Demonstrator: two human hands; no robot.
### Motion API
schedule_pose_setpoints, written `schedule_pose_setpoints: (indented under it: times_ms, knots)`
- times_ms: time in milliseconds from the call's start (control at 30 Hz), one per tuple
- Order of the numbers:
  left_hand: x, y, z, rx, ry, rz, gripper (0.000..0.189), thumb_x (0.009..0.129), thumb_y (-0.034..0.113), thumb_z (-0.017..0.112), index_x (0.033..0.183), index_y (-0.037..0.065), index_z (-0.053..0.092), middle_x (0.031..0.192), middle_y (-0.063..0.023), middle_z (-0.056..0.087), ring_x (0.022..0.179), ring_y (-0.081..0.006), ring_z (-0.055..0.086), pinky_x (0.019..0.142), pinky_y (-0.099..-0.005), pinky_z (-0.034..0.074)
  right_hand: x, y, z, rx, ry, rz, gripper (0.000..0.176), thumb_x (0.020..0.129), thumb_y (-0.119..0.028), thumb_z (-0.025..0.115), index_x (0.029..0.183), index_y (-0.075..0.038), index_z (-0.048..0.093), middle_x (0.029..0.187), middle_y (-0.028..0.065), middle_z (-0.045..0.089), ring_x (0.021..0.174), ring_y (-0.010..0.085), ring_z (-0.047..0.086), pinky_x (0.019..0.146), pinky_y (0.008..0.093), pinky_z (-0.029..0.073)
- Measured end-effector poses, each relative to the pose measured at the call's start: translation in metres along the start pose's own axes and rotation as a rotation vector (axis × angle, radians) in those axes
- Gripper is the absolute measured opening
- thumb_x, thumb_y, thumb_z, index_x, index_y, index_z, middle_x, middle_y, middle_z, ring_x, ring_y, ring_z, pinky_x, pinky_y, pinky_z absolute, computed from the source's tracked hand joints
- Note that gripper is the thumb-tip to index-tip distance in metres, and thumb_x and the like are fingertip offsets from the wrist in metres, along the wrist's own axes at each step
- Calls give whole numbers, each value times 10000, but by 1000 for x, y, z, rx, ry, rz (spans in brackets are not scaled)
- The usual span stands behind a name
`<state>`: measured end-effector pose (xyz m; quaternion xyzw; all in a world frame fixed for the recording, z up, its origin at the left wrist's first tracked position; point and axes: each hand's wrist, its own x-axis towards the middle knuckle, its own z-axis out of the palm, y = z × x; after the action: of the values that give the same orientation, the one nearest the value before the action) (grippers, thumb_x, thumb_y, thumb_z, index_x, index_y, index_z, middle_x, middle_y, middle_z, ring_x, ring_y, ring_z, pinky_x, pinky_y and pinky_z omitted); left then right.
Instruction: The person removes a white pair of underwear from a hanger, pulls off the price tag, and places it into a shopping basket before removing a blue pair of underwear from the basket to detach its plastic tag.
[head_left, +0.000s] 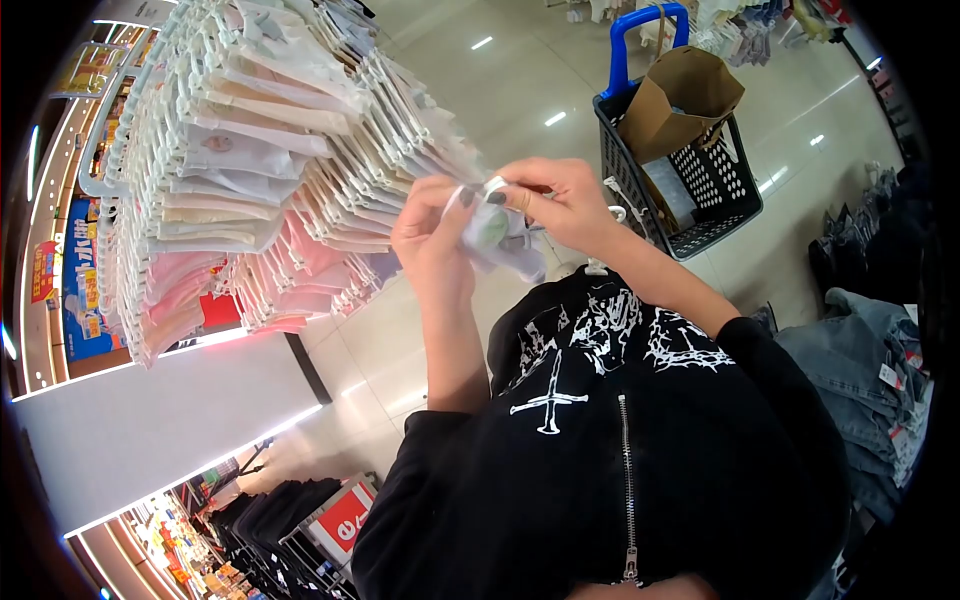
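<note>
In front of my chest, my left hand (pixel 436 228) and my right hand (pixel 562 200) are raised close together, both with fingers pinched. Between them hangs a small white garment (pixel 505 250) with a round green print. My thumbs and fingertips grip its upper edge, which looks slightly bunched. Its exact kind cannot be made out. Beside my right wrist, part of a white plastic hanger (pixel 616 198) shows. Just past my left hand is a dense rack of small pastel clothes (pixel 330 180) on white hangers.
A black shopping basket (pixel 715 185) with a blue handle (pixel 617 55) holds a brown paper bag (pixel 680 100) on the tiled floor. Folded jeans (pixel 850 350) are stacked at right. A white panel (pixel 170 420), dark clothes (pixel 275 520) and a red sign (pixel 345 520) stand at lower left.
</note>
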<state>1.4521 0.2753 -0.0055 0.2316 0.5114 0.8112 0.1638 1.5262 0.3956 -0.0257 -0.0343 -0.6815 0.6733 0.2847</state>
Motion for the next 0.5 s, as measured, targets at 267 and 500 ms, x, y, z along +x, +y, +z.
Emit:
schedule_pose_setpoints:
  times_ms: [267, 500]
  knots:
    - [1, -8, -4, -20, -42, -1, 47, 719, -36, 586, 756, -11, 572, 825, -45, 499, 768, -117, 470, 719, -219, 363, 0, 5, -1, 21, -35, 114, 162, 738, -125, 613, 840, 0, 607, 630, 47, 567, 570, 59, 473, 510, 202, 372]
    - [5, -13, 1, 137, 14, -123, 48, 734, 11, 577, 781, 5, 578, 859, -35, 504, 792, -140, 483, 708, -237, 365, 0, 11, -5, 52, -67, 120, 170, 792, -108, 556, 911, 13, 576, 718, -3, 555, 622, 27, 462, 520, 172, 364]
